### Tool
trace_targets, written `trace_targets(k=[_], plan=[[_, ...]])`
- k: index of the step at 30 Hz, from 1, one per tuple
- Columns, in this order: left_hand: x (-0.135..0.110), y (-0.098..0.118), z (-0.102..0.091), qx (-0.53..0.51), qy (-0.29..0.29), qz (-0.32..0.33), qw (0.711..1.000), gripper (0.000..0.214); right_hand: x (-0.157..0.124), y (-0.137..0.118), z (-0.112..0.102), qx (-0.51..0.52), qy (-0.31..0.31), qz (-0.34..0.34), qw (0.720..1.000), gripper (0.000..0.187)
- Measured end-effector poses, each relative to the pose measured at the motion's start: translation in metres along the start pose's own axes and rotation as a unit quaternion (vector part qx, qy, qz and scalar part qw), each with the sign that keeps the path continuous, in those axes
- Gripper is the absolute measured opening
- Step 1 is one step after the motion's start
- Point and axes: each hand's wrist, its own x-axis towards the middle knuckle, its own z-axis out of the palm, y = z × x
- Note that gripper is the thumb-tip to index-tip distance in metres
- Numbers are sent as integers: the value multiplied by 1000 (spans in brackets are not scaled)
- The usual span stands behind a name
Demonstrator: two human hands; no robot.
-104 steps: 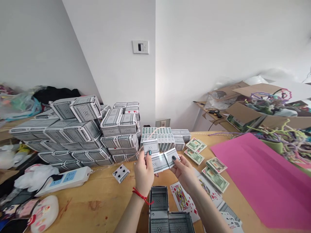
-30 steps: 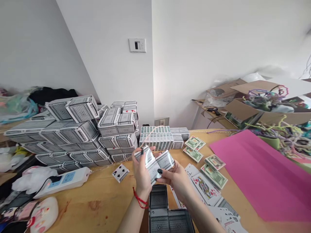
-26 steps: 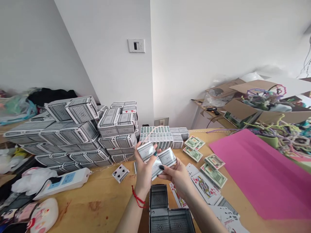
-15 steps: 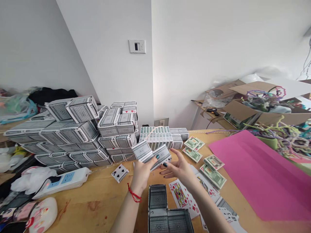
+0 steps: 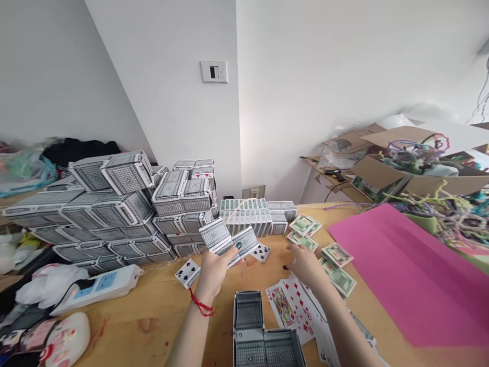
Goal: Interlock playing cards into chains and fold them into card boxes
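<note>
My left hand (image 5: 216, 267) pinches joined playing cards (image 5: 244, 239) with grey patterned backs, which fan out in two panels above the thumb. A spade card (image 5: 262, 252) lies just right of them, and another spade card (image 5: 186, 272) rests by my left wrist. My right hand (image 5: 307, 265) reaches over the table with thumb and fingers apart, and nothing shows in it. Beneath that forearm are loose face-up cards (image 5: 282, 306), partly hidden. Nearest me stands an L-shaped tray folded from cards (image 5: 248, 310), with several compartments.
Stacked card boxes (image 5: 126, 173) fill the left back. A green-patterned card block (image 5: 244, 216) stands behind my hands. Green card packs (image 5: 301, 224) and a pink sheet (image 5: 405, 270) lie right, with a yarn-filled carton (image 5: 424, 178) beyond. A power strip (image 5: 99, 288) sits left.
My right hand has moved away from the held cards, to the right and down over the loose ones. The left hand has shifted slightly left with its cards.
</note>
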Motion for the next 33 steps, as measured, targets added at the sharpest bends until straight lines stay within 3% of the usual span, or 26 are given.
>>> trace_targets(k=[5, 11, 20, 27, 33], plan=[[0, -1, 2, -8, -24, -16, 1000, 32, -2, 15, -5, -62, -73, 57, 994, 49], [-1, -4, 5, 3, -57, -19, 998, 22, 1, 17, -1, -52, -69, 78, 993, 48], [-3, -3, 5, -61, -33, -59, 996, 24, 6, 17, 2, -7, -45, 26, 999, 9], [-3, -3, 4, -117, -12, -103, 988, 19, -4, 18, -3, -74, -84, 56, 992, 49], [-3, -6, 5, -137, -13, -116, 984, 16, 2, 19, 1, -39, -92, 40, 994, 24]])
